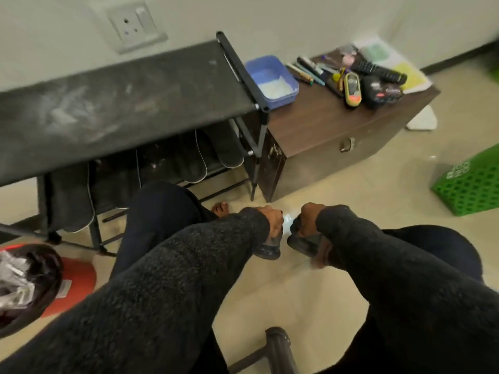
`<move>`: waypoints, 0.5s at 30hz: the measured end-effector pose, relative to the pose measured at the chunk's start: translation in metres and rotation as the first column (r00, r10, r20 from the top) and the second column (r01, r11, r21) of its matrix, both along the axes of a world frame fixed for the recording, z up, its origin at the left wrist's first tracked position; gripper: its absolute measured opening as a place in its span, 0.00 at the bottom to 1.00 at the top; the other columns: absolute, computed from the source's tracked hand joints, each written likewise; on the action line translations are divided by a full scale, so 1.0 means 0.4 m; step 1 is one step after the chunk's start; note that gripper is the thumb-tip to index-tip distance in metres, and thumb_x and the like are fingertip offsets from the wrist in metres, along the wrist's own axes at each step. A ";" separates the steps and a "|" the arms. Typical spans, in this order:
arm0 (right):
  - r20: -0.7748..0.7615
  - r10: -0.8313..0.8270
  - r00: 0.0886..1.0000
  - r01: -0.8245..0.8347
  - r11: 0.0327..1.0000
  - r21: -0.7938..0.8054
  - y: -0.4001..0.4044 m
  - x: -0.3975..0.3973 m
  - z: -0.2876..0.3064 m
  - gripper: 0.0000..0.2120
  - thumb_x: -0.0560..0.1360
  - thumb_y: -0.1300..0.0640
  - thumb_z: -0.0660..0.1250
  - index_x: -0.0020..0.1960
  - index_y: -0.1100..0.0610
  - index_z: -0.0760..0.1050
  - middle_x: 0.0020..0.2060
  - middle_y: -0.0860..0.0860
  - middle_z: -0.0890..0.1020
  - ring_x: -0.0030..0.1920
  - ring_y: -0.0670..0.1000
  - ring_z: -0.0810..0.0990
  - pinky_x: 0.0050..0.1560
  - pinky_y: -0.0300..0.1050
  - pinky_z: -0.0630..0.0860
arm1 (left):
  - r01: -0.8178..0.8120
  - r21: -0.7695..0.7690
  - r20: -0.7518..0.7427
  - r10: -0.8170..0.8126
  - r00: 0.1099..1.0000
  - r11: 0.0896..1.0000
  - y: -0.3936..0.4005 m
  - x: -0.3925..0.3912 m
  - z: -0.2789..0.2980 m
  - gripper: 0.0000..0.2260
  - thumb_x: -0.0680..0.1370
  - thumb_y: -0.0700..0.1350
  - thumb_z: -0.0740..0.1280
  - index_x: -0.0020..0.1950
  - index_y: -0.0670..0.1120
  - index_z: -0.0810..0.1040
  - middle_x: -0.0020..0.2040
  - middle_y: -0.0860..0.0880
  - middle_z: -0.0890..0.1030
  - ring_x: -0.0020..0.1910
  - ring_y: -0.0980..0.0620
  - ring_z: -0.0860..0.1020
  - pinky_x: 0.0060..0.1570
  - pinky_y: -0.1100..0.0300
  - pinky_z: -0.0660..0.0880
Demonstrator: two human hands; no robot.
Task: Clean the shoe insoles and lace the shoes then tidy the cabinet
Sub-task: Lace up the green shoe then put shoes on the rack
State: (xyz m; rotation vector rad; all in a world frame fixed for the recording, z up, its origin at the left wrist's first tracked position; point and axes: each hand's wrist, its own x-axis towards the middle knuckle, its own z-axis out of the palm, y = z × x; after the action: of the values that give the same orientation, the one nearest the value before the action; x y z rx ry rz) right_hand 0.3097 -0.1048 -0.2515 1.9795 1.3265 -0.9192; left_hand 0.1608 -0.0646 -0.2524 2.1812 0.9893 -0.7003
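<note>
Head-camera view, looking down past two dark fleece sleeves to a pale tiled floor. Left hand (271, 220) has its fingers curled round the top of a dark shoe (267, 248), gripping it just above the floor. Right hand (310, 218) is curled the same way round a second dark shoe (302, 244), held just beside the first; the two shoes sit close together, apart from each other, in front of the person's bent knees. Blur hides whether the shoes are laced.

Behind the hands stands a black fabric-topped shoe rack (121, 103) with pale dusty smears on its top. Dark insoles (194, 157) with light edges stand upright on the rack's lower shelf.

Beside the rack on the right, touching it, is a brown wooden cabinet (324, 125). On its top sit a blue tub (270, 79) and a jumble of brushes, pens and small items. A green plastic crate (472, 184) stands at the right edge, and a lined bin (24, 282) at the lower left.
</note>
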 end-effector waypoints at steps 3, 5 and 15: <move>-0.040 0.071 0.997 -0.068 0.995 0.075 -0.024 -0.032 0.180 0.20 0.70 0.44 0.72 0.56 0.55 0.78 0.49 0.53 0.83 0.48 0.55 0.82 0.52 0.49 0.81 | 0.052 0.045 0.018 -0.053 0.998 0.998 -0.002 -0.030 0.110 0.12 0.72 0.46 0.77 0.53 0.49 0.81 0.55 0.47 0.80 0.53 0.44 0.80 0.54 0.52 0.80; -0.061 0.110 0.992 -0.101 0.986 0.136 -0.048 -0.042 0.273 0.12 0.75 0.52 0.71 0.56 0.55 0.76 0.51 0.53 0.81 0.48 0.53 0.79 0.45 0.44 0.78 | 0.029 0.081 0.066 -0.034 0.997 0.996 -0.010 -0.059 0.189 0.14 0.69 0.48 0.79 0.49 0.50 0.78 0.53 0.49 0.79 0.51 0.47 0.79 0.50 0.53 0.80; 0.022 0.366 0.930 -0.339 0.836 0.431 -0.174 -0.107 0.697 0.30 0.71 0.49 0.77 0.65 0.51 0.63 0.60 0.50 0.78 0.55 0.52 0.77 0.54 0.48 0.76 | -0.047 0.223 0.362 -0.038 0.931 0.974 -0.091 -0.213 0.585 0.13 0.68 0.50 0.81 0.42 0.53 0.77 0.45 0.54 0.81 0.45 0.51 0.80 0.48 0.50 0.81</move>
State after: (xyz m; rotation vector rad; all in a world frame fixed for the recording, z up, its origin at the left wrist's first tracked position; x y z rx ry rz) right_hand 0.2670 -0.1742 0.0273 1.9168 1.9876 -0.5428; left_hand 0.0758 -0.1008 -0.0185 2.3907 0.9105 -0.1663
